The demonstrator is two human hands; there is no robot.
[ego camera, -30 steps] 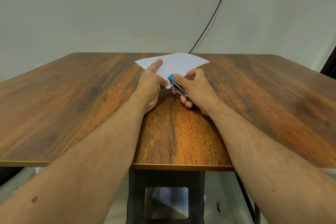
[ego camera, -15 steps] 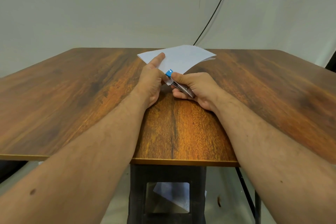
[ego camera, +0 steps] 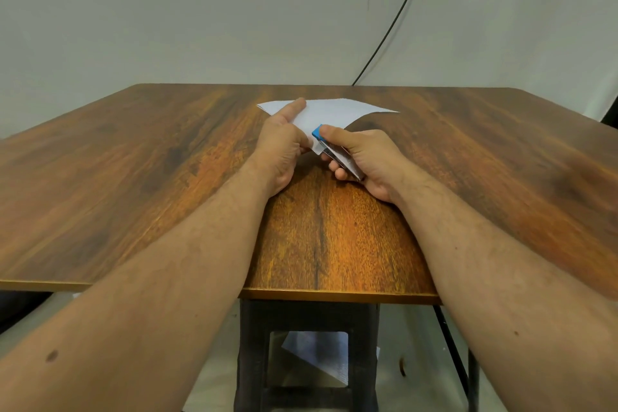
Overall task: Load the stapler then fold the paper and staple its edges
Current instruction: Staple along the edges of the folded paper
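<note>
Nearest the camera, both forearms reached out over the front edge of the tabletop (ego camera: 133, 211), and beneath it a loose sheet (ego camera: 317, 358) lay on the floor between the dark legs.

Further in, the right hand (ego camera: 364, 160) gripped the stapler (ego camera: 329, 152), thumb pressed along its top just behind the blue tip and fingers curled underneath. The stapler's mouth sat over the near corner of the folded paper (ego camera: 327, 112). The left hand (ego camera: 284, 144) pinned that paper from the other side, its forefinger stretched out flat across the sheet and its thumb at the corner, right beside the stapler's nose. Whether the thumb pinched the corner or only pressed on it could not be told.

The risks, as I judged them, sat at that corner. The left thumb was very near the stapler's mouth, so a squeeze with the thumb drifting inward could have caught skin. The stapler bit only the very tip of the paper, so a staple might have landed too close to the edge and torn out, or missed one layer if the folded layers had slipped out of line. The stapler was held off the tabletop at a slant, so an uneven squeeze could have bent the staple.

Beyond the hands, the paper's far right corner curled up off the tabletop, hinting the fold was not flat. A black cable (ego camera: 394, 23) ran down the wall behind.
</note>
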